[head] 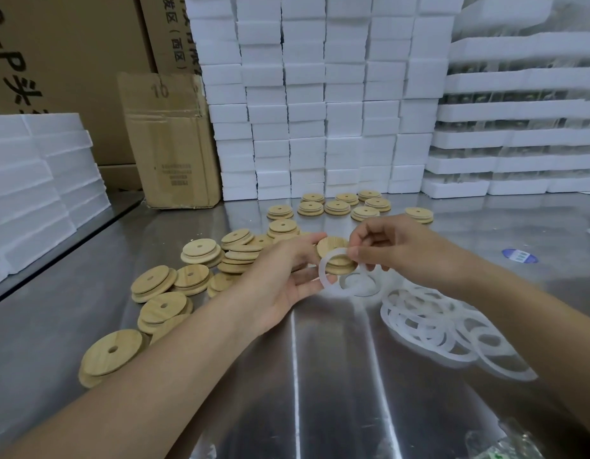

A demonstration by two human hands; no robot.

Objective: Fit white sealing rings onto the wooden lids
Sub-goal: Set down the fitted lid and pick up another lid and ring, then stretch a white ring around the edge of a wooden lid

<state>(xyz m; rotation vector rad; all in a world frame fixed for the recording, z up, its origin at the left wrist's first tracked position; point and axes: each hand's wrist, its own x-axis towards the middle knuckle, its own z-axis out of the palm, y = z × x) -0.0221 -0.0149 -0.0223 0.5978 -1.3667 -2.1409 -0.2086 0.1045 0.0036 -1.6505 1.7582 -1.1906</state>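
Unfitted wooden lids (174,293) heaped centre-left, probably for easy reach. At frame centre, left hand (287,279) grips one lid (333,248) clear of the table, freeing its rim; right hand (396,246) pinches a white sealing ring (325,278) partly around it. Spare rings (436,323) piled lower right.

A shiny metal table (320,376) carries loose wooden lids (154,283) at left, heaped white rings (436,323) at right, 1 cardboard box (171,144), foam blocks (320,127) and possibly a blue sticker (518,255).

views: 1 | head-worn | facing forward-down | close above table (320,376)
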